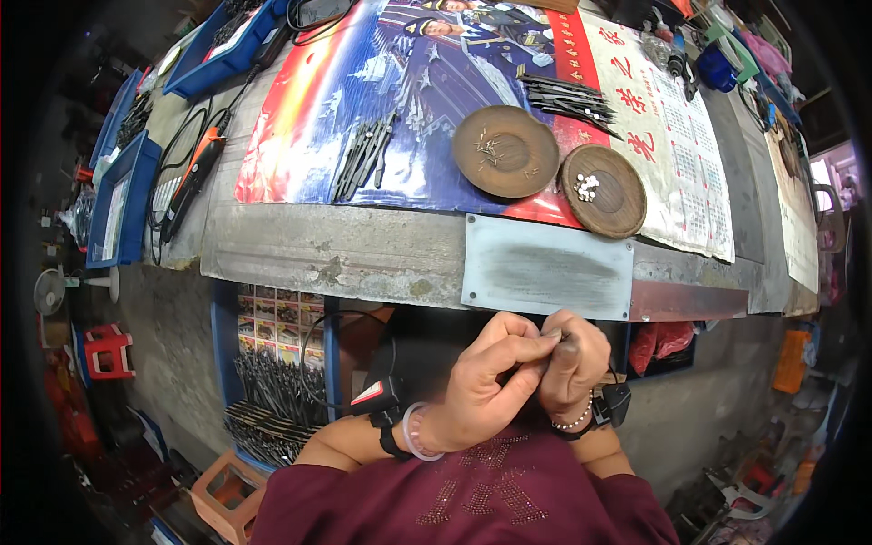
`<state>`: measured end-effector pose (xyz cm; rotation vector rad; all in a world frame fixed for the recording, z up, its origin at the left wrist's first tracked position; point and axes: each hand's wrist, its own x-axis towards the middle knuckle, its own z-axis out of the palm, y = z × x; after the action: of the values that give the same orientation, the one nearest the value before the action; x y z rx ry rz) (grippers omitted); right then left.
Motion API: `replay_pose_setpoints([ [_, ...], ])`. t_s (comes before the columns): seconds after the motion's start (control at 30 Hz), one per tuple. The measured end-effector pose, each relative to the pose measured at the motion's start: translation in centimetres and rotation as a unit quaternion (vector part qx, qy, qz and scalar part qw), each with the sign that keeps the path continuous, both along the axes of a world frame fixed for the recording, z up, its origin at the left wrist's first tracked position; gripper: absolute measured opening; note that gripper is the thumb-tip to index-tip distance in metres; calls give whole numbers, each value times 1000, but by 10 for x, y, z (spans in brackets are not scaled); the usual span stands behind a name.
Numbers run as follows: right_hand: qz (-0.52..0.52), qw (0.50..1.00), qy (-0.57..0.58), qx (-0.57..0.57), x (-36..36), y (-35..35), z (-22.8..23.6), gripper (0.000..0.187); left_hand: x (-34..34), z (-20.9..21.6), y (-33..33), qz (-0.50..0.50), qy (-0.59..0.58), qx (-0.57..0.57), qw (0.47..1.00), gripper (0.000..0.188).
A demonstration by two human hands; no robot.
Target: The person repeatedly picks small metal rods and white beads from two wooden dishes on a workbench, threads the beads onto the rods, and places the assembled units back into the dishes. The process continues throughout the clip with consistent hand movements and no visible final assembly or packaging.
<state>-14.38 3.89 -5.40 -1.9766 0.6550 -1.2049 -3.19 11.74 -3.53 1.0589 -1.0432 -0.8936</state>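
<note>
My left hand [495, 374] and my right hand [574, 363] meet in front of my chest, just below the worktable's near edge. Both are closed, fingertips pinched together; whatever lies between them is too small and hidden to name. Beyond them, a pale metal plate [549, 266] with a dark smudged middle is fixed at the table edge. Past that stands a round brown wooden dish [520, 173] holding small thin pieces. Beside it, a second wooden dish [627, 204] contains small white bits. Slender dark rods [365, 158] lie left of the dishes, and another bundle of dark rods [570, 100] lies behind them.
A printed poster sheet [427, 173] covers the tabletop. At the left are blue bins [123, 204] and an orange-and-black corded tool [195, 173]. Below the table, a blue-edged crate [277, 381] holds many dark rods. A stool [227, 490] stands lower left.
</note>
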Motion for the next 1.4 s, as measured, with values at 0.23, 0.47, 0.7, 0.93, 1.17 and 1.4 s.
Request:
replay_pose_setpoints([
  [0.23, 18, 998, 51, 43, -3, -12, 20, 14, 8, 4, 9, -60, 153, 103, 981, 29],
  [0.47, -16, 983, -52, 174, -1, -16, 38, 65, 8, 4, 13, -116, 333, 127, 927, 24],
  [0.7, -77, 973, -86, 199, -8, -12, 29, 63, 7, 8, 17, -113, 461, 133, 870, 22],
  [0.93, -124, 967, -59, 212, -31, -28, 10, 63, 12, 12, 9, -179, 534, 197, 803, 22],
  [1.17, -84, 981, -88, 153, -84, -54, 0, 23, 24, 21, -14, -142, 313, 238, 908, 19],
  [1.4, -92, 984, -99, 116, -94, -91, -13, 12, 29, 29, -78, -174, -311, 83, 931, 23],
])
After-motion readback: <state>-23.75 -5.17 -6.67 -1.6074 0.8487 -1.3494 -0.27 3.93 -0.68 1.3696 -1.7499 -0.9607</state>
